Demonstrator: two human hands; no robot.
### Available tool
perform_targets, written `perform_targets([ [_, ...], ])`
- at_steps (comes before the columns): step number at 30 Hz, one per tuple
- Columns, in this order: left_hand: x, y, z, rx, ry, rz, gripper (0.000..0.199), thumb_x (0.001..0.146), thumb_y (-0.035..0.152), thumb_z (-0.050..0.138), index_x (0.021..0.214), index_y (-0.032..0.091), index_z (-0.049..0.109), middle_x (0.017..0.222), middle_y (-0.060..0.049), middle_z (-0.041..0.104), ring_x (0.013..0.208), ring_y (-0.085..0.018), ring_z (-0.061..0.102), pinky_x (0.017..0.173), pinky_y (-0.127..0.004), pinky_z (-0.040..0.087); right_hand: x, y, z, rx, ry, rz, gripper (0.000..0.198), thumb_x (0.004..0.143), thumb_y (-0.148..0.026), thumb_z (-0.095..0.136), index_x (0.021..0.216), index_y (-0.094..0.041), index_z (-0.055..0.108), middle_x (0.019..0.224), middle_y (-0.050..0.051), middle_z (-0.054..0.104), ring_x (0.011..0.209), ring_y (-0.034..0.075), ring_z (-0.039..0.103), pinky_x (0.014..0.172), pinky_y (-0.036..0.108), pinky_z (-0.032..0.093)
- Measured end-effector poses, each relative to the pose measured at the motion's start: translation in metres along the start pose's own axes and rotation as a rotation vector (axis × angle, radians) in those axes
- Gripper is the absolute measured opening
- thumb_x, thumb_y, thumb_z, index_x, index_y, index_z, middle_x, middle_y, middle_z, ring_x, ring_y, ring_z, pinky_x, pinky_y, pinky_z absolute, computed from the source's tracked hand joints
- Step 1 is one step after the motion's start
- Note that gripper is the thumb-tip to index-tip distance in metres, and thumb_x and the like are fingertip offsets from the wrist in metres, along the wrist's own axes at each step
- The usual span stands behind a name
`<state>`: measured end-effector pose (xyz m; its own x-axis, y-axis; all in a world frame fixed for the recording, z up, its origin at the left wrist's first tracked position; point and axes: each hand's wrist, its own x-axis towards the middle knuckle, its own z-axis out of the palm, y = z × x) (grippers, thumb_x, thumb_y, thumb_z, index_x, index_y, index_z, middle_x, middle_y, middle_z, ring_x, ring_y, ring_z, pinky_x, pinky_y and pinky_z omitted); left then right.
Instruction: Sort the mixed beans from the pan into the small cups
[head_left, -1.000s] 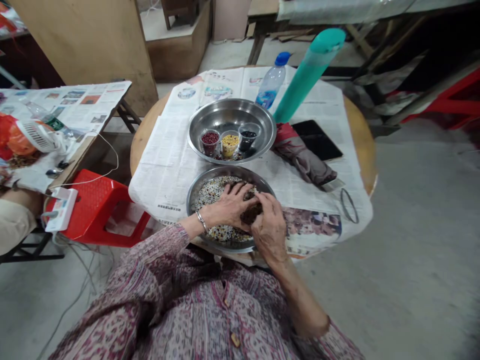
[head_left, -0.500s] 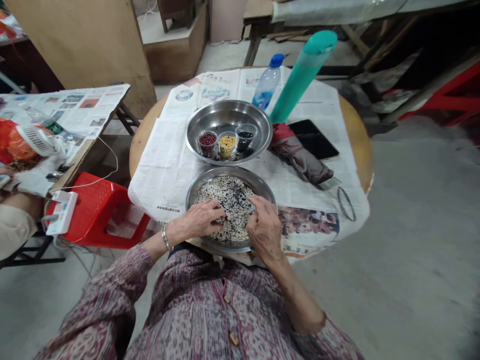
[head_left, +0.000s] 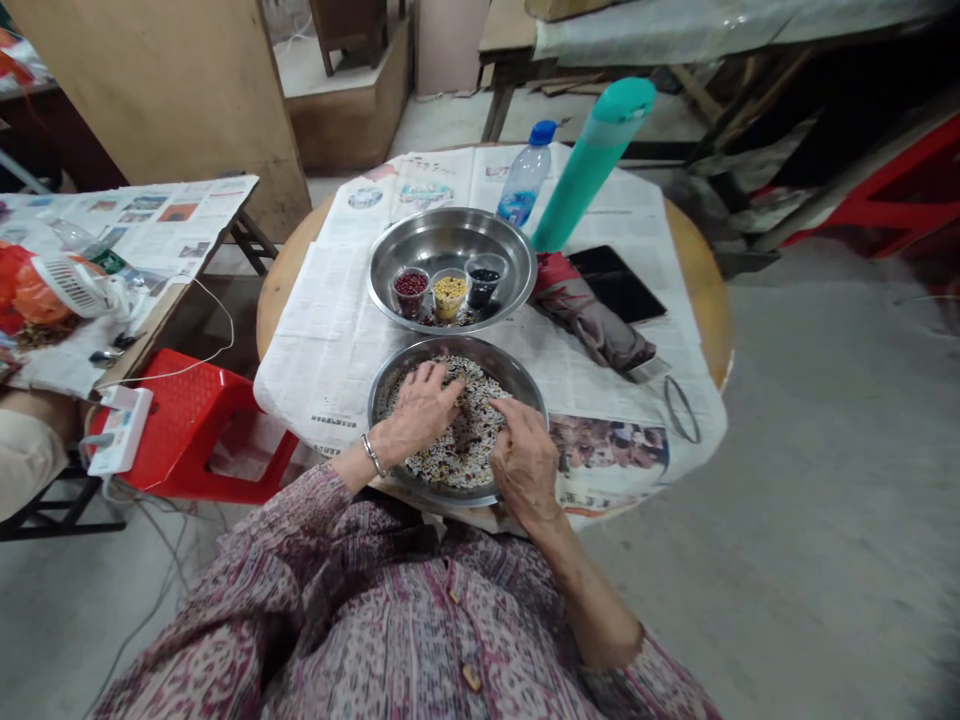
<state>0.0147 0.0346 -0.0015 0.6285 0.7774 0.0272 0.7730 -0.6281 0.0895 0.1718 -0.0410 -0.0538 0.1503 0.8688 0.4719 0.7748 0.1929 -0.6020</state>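
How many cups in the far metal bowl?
3, side by side in the far metal bowl: red-filled cup left, yellow-filled cup middle, black-filled cup right. None look hidden.

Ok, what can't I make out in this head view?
Head view:
Beneath the left hand: hidden by that hand.
Whether the right hand pinches anything: hidden by its own back.
Person at left: cut off by frame edge.
Newspaper body text: too small.

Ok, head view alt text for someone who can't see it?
A left hand and right hand reach into a steel basin of mixed grains; beyond it, a second basin holds three clear cups with red, yellow and black contents.
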Motion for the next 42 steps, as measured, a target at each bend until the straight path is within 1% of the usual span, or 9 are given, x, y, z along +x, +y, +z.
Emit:
perform_targets([
  [6,-0.026,-0.02,0.0,-0.033,-0.089,-0.164,0.028,0.097,0.01,0.043,0.117,0.019,0.06,0.113,-0.01,0.056,0.1,-0.022,0.055,0.085,-0.035,0.052,0.0,-0.001,-0.001,0.012,-0.018,-0.004,0.047,0.084,-0.005,0.039,0.121,-0.016,0.065,0.119,0.012,0.07,0.114,0.025,0.061,0.101,0.045,0.051],
  [11,-0.043,0.001,0.002,-0.276,-0.13,0.062,0.02,0.099,0.019,0.049,0.116,0.018,0.061,0.109,-0.007,0.056,0.1,-0.018,0.056,0.092,-0.032,0.052,-0.001,-0.001,-0.001,0.038,-0.013,0.012,0.046,0.086,-0.007,0.038,0.121,-0.019,0.065,0.117,0.011,0.07,0.114,0.024,0.061,0.1,0.045,0.051],
  [14,-0.038,0.022,0.006,-0.235,-0.116,0.254,0.029,0.094,0.032,0.063,0.118,0.017,0.062,0.128,-0.012,0.053,0.117,-0.025,0.052,0.101,-0.039,0.05,-0.001,-0.001,-0.001,0.053,-0.001,0.018,0.043,0.089,-0.011,0.038,0.121,-0.019,0.066,0.116,0.011,0.07,0.113,0.024,0.062,0.099,0.045,0.052],
  [17,-0.023,0.027,0.013,-0.132,-0.071,0.327,0.029,0.096,0.028,0.058,0.123,0.018,0.062,0.142,-0.013,0.047,0.132,-0.03,0.043,0.109,-0.045,0.043,-0.002,0.0,-0.001,0.055,0.002,0.015,0.042,0.092,-0.013,0.037,0.122,-0.019,0.066,0.117,0.012,0.07,0.112,0.025,0.061,0.099,0.046,0.051],
  [22,-0.005,0.0,0.007,0.011,-0.022,0.2,0.03,0.1,0.016,0.044,0.125,0.021,0.061,0.144,-0.009,0.05,0.129,-0.027,0.046,0.108,-0.045,0.043,0.0,0.0,0.001,-0.014,-0.001,-0.02,0.041,0.094,-0.014,0.037,0.124,-0.019,0.065,0.117,0.012,0.07,0.11,0.025,0.062,0.098,0.045,0.051],
  [27,-0.033,-0.013,-0.011,0.034,-0.081,0.038,0.023,0.097,0.009,0.044,0.11,0.018,0.061,0.126,-0.011,0.055,0.114,-0.025,0.052,0.092,-0.037,0.052,0.002,-0.002,-0.001,-0.157,-0.101,-0.159,0.025,0.094,-0.033,0.057,0.111,-0.019,0.069,0.115,0.011,0.071,0.107,0.027,0.06,0.092,0.042,0.05],
  [34,-0.054,0.001,-0.014,-0.111,-0.239,0.152,0.026,0.094,0.003,0.045,0.11,0.018,0.058,0.115,-0.007,0.058,0.106,-0.02,0.058,0.086,-0.031,0.053,-0.001,0.002,-0.003,-0.071,-0.273,-0.206,0.022,0.094,-0.016,0.047,0.102,-0.021,0.067,0.095,0.006,0.07,0.094,0.023,0.062,0.085,0.037,0.049],
  [38,-0.027,-0.005,-0.017,-0.148,-0.091,0.163,0.02,0.098,0.007,0.045,0.107,0.017,0.06,0.107,-0.006,0.061,0.1,-0.018,0.06,0.085,-0.028,0.053,-0.002,0.002,-0.002,-0.063,-0.193,-0.189,0.029,0.091,-0.01,0.044,0.106,-0.021,0.066,0.098,0.007,0.071,0.096,0.024,0.062,0.087,0.04,0.051],
  [42,0.012,-0.034,-0.034,-0.198,0.191,-0.008,0.02,0.104,0.017,0.043,0.106,0.016,0.062,0.1,-0.005,0.064,0.094,-0.015,0.06,0.085,-0.028,0.053,-0.001,0.002,-0.002,-0.056,-0.143,-0.187,0.024,0.095,-0.013,0.045,0.105,-0.021,0.066,0.098,0.007,0.071,0.095,0.024,0.062,0.088,0.04,0.051],
])
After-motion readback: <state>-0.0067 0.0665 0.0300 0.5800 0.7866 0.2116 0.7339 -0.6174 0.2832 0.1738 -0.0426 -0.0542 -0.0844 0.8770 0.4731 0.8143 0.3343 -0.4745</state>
